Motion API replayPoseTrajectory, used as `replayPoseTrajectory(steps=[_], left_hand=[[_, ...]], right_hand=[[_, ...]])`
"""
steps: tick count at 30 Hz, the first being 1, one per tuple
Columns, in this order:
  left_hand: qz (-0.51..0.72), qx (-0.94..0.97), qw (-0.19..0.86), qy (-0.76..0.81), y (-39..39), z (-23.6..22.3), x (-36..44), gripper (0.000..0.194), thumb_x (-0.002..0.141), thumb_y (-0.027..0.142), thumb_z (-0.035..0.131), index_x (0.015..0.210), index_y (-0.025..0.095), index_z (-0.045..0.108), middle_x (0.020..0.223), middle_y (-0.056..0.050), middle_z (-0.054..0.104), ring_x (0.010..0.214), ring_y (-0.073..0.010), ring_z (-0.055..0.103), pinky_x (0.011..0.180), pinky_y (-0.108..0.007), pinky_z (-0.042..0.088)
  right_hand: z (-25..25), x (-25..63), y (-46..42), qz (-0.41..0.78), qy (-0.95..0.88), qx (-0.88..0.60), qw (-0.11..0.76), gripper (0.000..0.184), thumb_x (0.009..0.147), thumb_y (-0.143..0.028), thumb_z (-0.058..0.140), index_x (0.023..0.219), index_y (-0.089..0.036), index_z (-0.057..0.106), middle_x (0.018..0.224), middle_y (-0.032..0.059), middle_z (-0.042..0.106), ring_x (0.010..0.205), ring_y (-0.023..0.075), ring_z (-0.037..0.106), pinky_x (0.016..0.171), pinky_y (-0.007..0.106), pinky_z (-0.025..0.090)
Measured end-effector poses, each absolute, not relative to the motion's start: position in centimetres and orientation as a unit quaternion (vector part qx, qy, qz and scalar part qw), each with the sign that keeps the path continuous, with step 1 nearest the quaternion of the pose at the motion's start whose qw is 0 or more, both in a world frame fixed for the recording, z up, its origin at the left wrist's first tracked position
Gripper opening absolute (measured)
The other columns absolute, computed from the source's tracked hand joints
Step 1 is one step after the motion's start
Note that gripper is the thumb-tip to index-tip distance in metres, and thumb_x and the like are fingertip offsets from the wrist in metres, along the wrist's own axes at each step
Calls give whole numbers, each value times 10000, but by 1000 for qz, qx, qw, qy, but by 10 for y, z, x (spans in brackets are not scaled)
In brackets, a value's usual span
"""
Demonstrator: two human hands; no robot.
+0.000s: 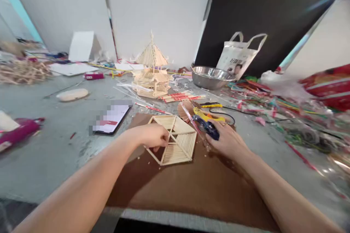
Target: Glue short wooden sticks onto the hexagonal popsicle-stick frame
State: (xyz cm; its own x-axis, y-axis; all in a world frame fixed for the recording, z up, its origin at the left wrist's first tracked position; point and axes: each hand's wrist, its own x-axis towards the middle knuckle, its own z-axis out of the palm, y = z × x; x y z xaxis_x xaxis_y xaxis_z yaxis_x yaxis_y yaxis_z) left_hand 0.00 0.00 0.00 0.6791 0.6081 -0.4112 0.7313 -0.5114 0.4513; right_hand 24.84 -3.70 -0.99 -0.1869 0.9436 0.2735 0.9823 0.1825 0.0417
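Note:
A hexagonal panel of pale wooden sticks (179, 153) lies flat on a brown board (175, 189). Sticks fill its right and lower wedges, while the left side shows open frame. My left hand (155, 136) is over that left side, fingers curled in a pinch; whatever is between them is hidden. To the right of the panel, my right hand (229, 140) has its fingers around a dark blue-handled hand tool (210, 129), whose exact kind I cannot make out. Yellow-handled pliers (218, 118) lie just beyond these fingers. A clear plastic wrapper (188, 113) rests beside the tool.
Behind the panel stands a stick-built pagoda model (151, 80), with red-and-white packed sticks (183, 97) before it. A phone (113, 118) and a purple glue gun (20, 131) lie left. A metal basin (212, 78) is at the back; tangled scraps (300, 127) spread right.

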Motion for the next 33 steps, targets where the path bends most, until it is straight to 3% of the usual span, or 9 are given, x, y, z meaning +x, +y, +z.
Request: replayPoseTrajectory(steps=[15,18,24,33], left_hand=[[-86,861,297,404,-5,9,-3,188,697,261,401,643,162,551,516,-2,607,492,-113,520,492,-199,347],[-1,863,295,411,-3,12,-7,190,722,281,398,689,163,544,510,16,586,482,-99,499,482,-188,330],[300,813,309,391,-8,9,8,216,781,310,376,726,153,514,574,29,531,487,-59,447,507,-166,336],[351,721,479,357,-26,-15,42,251,746,369,447,750,131,527,539,31,478,409,-37,359,401,-153,285]], right_hand=[[-12,249,-38,-101,-765,-623,128,437,727,-435,386,1097,-205,427,955,86,576,841,234,543,691,335,412],[-13,250,-38,-96,-766,-618,148,455,725,-434,397,1115,-199,409,985,92,563,865,236,532,731,345,403],[-13,252,-39,-84,-754,-620,201,426,729,-380,413,1121,-213,394,1032,86,533,906,234,511,761,338,389],[-14,244,-45,-72,-783,-583,204,402,678,-271,473,1073,-222,414,1006,71,536,910,235,489,763,356,368]])
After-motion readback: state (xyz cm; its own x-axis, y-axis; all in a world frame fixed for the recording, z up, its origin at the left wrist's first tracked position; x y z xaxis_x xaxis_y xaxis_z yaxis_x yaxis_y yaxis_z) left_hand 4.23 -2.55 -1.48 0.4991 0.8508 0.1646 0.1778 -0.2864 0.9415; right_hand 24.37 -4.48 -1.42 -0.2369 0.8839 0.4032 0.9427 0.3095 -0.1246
